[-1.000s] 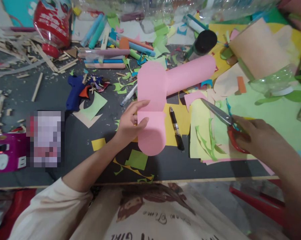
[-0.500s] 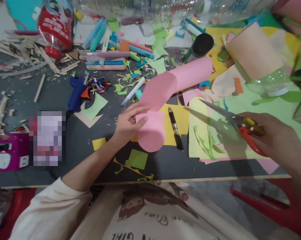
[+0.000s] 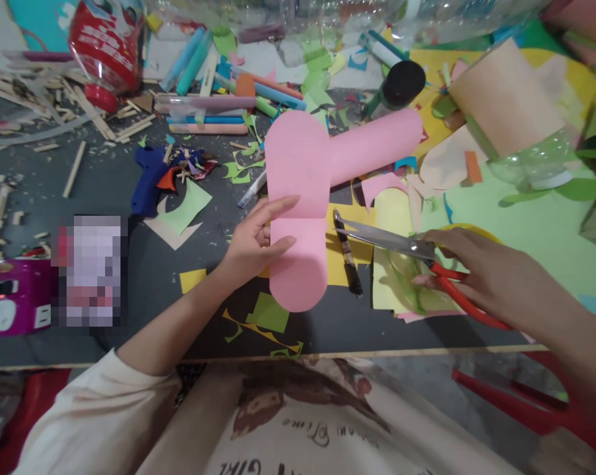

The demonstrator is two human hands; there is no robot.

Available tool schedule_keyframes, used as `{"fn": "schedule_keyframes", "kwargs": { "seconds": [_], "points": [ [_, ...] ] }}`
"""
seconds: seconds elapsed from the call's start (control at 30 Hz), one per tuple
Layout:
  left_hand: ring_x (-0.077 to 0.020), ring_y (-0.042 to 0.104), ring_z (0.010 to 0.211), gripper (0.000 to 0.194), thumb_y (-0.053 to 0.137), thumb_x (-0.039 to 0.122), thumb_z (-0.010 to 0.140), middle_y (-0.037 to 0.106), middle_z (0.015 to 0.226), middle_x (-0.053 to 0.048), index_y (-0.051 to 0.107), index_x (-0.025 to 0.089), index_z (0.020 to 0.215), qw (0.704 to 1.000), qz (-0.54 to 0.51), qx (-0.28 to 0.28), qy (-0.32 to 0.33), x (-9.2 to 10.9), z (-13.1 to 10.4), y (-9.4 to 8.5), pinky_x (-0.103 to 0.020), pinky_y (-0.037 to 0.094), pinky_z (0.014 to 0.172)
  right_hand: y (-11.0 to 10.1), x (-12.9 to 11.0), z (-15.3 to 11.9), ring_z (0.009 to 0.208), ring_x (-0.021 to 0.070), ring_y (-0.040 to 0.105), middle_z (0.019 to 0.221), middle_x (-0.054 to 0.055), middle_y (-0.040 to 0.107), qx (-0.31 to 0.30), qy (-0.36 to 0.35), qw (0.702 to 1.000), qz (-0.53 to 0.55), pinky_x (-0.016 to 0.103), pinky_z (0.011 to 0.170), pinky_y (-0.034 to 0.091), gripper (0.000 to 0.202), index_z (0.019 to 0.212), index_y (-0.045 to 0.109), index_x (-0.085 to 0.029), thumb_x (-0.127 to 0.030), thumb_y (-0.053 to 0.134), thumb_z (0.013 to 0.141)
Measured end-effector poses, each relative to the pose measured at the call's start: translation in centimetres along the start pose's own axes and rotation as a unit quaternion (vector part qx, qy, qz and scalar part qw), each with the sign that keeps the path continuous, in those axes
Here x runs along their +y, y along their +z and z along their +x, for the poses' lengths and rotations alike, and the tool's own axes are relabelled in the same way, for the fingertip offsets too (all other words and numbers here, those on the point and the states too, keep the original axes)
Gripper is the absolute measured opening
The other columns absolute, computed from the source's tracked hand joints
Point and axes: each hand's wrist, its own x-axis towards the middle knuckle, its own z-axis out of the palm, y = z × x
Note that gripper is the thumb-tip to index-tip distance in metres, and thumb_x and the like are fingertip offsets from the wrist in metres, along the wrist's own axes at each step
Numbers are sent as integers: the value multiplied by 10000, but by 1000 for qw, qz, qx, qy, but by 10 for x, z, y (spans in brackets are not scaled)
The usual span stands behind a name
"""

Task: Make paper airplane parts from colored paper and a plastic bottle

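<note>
My left hand [image 3: 258, 241] grips the left edge of a pink paper cutout [image 3: 300, 158], long with rounded ends and a crease across it. My right hand [image 3: 480, 270] is closed on the handles of red and yellow scissors [image 3: 406, 247]. The scissor blades point left, with their tips close to the paper's right edge at the crease. Behind the cutout lies a rolled pink paper tube [image 3: 377, 146]. Below the blade tips a black pen [image 3: 348, 257] rests on yellow paper [image 3: 364, 231].
A blue glue gun [image 3: 152, 178] lies at left, near a magenta box [image 3: 15, 297]. Markers [image 3: 208, 125], paper scraps and wooden sticks [image 3: 74, 168] are strewn toward the back. Green paper sheets [image 3: 515, 218] lie right. A red-labelled bottle [image 3: 107, 53] is at back left.
The scissors have moved left and down, close to the pink cutout. The cutout's upper part has straightened and now faces me flatter, covering part of the white marker.
</note>
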Motion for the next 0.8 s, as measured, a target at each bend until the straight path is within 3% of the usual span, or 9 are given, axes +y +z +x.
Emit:
{"fn": "schedule_keyframes", "kwargs": {
  "seconds": [0.13,0.37,0.47,0.57,0.8],
  "points": [
    [-185,642,969,504,744,375,759,594,1247,-63,636,295,1245,999,32,-15,26,2,-2,-4,-206,549,642,1,2,8,689,248,652,1012,112,676,-14,-18,1000,7,327,520,469,486,1186,551,-260,-615,349,922],
    [-180,637,922,497,713,448,808,621,1240,-71,612,300,1273,990,101,-35,89,3,-5,-6,-183,457,514,-4,-8,21,724,244,638,975,125,673,-53,-38,996,61,328,592,468,683,1182,572,-221,-755,277,875],
    [-227,619,1076,526,705,497,802,617,1259,-92,612,264,1264,987,117,-36,105,2,-6,-6,-252,550,723,-6,-13,27,726,246,630,958,122,664,-60,-48,995,69,329,590,459,739,1199,577,-216,-790,271,848],
    [-254,570,1203,534,701,532,791,614,1271,-89,615,264,1245,987,115,-35,109,3,-5,-5,-345,525,959,-8,-16,32,685,236,607,892,108,652,-50,-60,994,73,325,571,445,770,1201,590,-220,-811,263,832],
    [-257,556,1235,515,706,513,790,613,1281,-70,619,279,1239,989,105,-42,100,7,-4,-6,-398,474,1060,-11,-15,35,675,212,594,895,81,645,-56,-68,993,79,314,583,440,728,1198,584,-243,-801,290,834]
  ]
}}
